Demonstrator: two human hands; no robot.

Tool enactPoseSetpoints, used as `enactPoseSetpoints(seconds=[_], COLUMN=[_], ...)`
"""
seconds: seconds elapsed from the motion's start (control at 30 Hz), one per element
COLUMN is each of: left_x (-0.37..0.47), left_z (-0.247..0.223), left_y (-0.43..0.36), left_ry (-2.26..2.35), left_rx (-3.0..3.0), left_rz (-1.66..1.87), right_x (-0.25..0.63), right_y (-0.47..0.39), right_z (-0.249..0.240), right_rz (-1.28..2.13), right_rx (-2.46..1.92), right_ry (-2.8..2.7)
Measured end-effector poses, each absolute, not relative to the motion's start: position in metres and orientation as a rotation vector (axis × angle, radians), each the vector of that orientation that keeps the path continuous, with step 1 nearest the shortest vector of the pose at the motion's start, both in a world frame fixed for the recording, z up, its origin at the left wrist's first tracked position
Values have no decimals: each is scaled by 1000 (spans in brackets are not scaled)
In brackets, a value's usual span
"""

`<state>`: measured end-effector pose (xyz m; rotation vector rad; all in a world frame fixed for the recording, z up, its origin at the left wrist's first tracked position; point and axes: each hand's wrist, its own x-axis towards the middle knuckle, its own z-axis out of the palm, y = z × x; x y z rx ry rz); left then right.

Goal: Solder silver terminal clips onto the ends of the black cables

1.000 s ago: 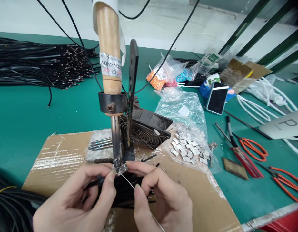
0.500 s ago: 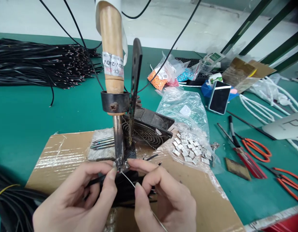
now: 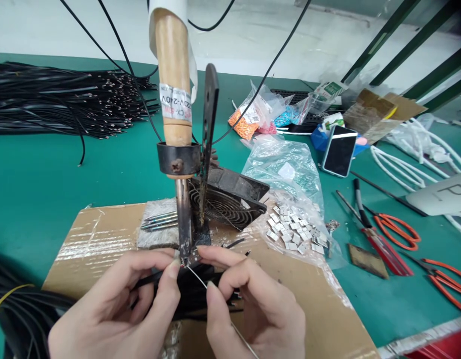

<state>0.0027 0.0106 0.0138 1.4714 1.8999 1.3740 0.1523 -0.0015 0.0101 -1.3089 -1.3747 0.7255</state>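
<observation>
A soldering iron with a wooden handle is clamped tip-down in a black metal stand. Below its tip, my left hand pinches a black cable between thumb and forefinger, the cable's end close to the tip. From the other side, my right hand grips a thin solder wire, whose end meets the tip area. My right forefinger reaches beside the tip; whether it also touches a small part there cannot be made out. Loose black cables lie beneath both hands on the cardboard.
A fan stands behind the iron, with spare tips on a grey pad to its left. Small metal pieces lie on a plastic bag. Orange-handled scissors, a phone and cable bundles surround the work area.
My right thumb has shifted slightly left along the solder wire toward the iron's tip. My left hand stays almost in place, and the view has moved very little.
</observation>
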Motion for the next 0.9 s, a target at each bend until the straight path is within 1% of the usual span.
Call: enactPoseSetpoints(seconds=[0.23,0.37,0.73,0.9], left_x=[0,-1,1,2], left_z=[15,12,14,13], left_y=[9,9,10,7], left_ry=[1894,1888,1870,1923], left_rx=[1511,1575,1565,1495], left_rz=[1340,1327,1377,1343], right_x=[123,116,119,121], right_y=[-2,-3,-3,-4], right_z=[18,18,16,14], right_rz=[645,670,656,628], right_rx=[-1437,-1473,-1448,-1431], right_ry=[-1079,-1011,-1042,-1064])
